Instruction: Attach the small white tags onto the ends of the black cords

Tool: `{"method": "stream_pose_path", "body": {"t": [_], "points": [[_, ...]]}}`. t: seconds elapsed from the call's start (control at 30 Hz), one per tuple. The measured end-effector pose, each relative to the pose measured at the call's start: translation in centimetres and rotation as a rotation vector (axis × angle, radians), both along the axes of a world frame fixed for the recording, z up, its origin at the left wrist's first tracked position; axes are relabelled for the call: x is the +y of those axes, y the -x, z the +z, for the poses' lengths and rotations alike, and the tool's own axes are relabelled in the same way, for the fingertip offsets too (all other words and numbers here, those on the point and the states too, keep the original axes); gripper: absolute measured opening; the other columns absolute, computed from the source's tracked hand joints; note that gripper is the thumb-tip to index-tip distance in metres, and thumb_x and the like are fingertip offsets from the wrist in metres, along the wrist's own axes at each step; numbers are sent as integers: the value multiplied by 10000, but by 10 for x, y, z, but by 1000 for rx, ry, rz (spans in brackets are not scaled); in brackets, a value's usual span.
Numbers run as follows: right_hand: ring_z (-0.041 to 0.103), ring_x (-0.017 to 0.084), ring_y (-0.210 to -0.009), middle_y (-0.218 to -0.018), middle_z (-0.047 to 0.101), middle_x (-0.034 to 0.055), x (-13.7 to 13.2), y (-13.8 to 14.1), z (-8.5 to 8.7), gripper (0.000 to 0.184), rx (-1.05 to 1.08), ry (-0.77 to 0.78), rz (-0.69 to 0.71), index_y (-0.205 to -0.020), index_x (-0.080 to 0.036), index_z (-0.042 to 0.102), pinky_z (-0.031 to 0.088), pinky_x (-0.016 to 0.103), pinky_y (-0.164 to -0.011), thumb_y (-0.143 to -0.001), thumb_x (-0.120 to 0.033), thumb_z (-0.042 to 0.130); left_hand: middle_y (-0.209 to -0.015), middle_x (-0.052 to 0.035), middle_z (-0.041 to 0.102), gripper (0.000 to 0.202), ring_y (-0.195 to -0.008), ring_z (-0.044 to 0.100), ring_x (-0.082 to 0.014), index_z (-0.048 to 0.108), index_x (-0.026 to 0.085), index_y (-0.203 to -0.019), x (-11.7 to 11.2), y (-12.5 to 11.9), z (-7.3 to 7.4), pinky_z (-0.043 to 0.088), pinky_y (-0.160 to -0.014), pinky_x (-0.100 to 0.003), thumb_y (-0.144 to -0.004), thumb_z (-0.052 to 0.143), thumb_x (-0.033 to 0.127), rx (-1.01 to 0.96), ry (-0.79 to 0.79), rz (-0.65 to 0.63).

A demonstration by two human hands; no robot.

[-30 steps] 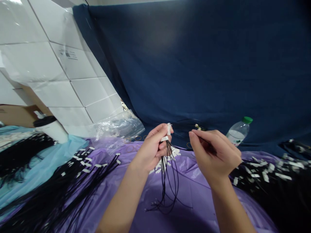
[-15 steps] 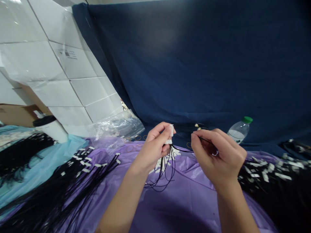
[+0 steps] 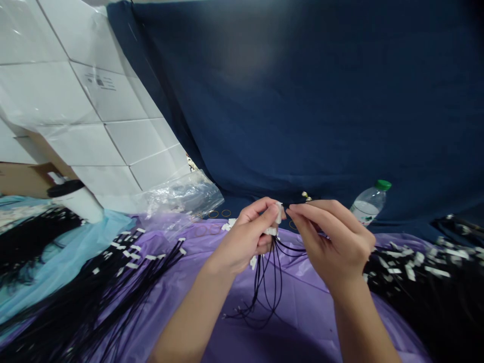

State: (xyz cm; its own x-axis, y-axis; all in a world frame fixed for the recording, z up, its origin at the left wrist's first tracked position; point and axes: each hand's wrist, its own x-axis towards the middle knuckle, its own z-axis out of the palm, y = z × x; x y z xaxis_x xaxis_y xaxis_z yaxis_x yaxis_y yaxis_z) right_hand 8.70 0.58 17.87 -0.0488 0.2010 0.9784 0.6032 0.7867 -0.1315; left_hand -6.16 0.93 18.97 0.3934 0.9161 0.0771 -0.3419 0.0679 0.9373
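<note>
In left grip (image 3: 247,239), white connector (image 3: 279,213), black wires (image 3: 258,277) below

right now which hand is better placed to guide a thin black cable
Probably the right hand: thin black cables run toward it, and it sits close beside the small white rectangular piece that the left hand grips.

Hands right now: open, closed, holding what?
Left hand: closed, holding black cords with white end pieces.
Right hand: pinched shut; whether on anything, unclear.
</note>
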Motion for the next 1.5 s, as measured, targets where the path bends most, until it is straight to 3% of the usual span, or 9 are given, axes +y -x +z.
{"method": "stream_pose_path", "body": {"t": [0.6, 0.73, 0.9, 0.97, 1.03, 1.1, 1.17, 1.3, 1.5], "points": [[649, 107, -728, -831, 670, -2, 5, -2, -3, 161, -40, 38, -40, -912, -208, 657, 528, 213, -649, -843, -63, 647, -602, 82, 356, 265, -402, 174, 0, 524, 196, -833, 5, -2, -5, 133, -321, -80, -844, 625, 440, -18, 37, -24], [637, 121, -722, -857, 658, 20, 7, 0, -2, 174, -35, 58, -73, -955, -211, 665, 526, 240, -643, -835, -85, 660, -601, 79, 345, 272, -399, 190, 3, 522, 180, -777, 7, -1, -4, 150, -325, -88, -833, 643, 417, -1, 21, 73], [610, 172, -765, -871, 642, 46, -8, 0, 5, 226, 19, -26, -165, -965, -215, 639, 511, 328, -719, -785, -100, 710, -532, 86, 313, 256, -379, 210, -7, 570, 176, -812, 15, 5, -6, 167, -329, -98, -847, 619, 424, -6, -20, 262], [586, 122, -670, -778, 634, 5, -17, 0, 8, 155, 22, 115, -61, -908, -208, 613, 490, 263, -641, -811, -108, 680, -507, 92, 314, 259, -362, 207, -2, 574, 172, -827, 19, 7, -8, 171, -332, -98, -851, 614, 427, -44, -18, 320], [556, 84, -585, -700, 617, -36, -23, 1, 10, 71, -19, 394, 83, -856, -206, 598, 449, 212, -551, -857, -141, 625, -485, 100, 316, 260, -339, 208, 3, 565, 171, -832, 21, 8, -8, 175, -332, -100, -849, 618, 425, -92, -12, 358], [540, 70, -549, -664, 612, -56, -25, 2, 10, 93, -91, 686, 189, -820, -207, 600, 414, 195, -509, -893, -163, 565, -468, 105, 320, 249, -318, 221, 4, 550, 175, -833, 22, 9, -6, 182, -335, -104, -848, 624, 413, -138, 2, 388], [540, 70, -557, -665, 622, -56, -22, 5, 8, 136, -148, 872, 261, -801, -202, 605, 395, 194, -507, -909, -177, 527, -455, 111, 323, 243, -303, 233, 3, 534, 179, -830, 21, 9, -4, 204, -344, -111, -850, 623, 404, -167, 29, 409], [509, 81, -559, -649, 600, -41, -12, 10, -1, 143, -110, 989, 421, -825, -187, 606, 369, 201, -500, -918, -222, 504, -449, 114, 328, 241, -297, 239, 4, 522, 180, -820, 21, 9, -1, 239, -369, -125, -859, 615, 399, -193, 55, 443], [516, 91, -539, -650, 571, -35, 2, 1, -3, 153, 236, 1065, 637, -979, -176, 567, 400, 208, -492, -868, -279, 591, -450, 114, 318, 227, -300, 244, 5, 516, 179, -819, 24, 11, -1, 217, -373, -130, -861, 615, 379, -187, 53, 459]]}}
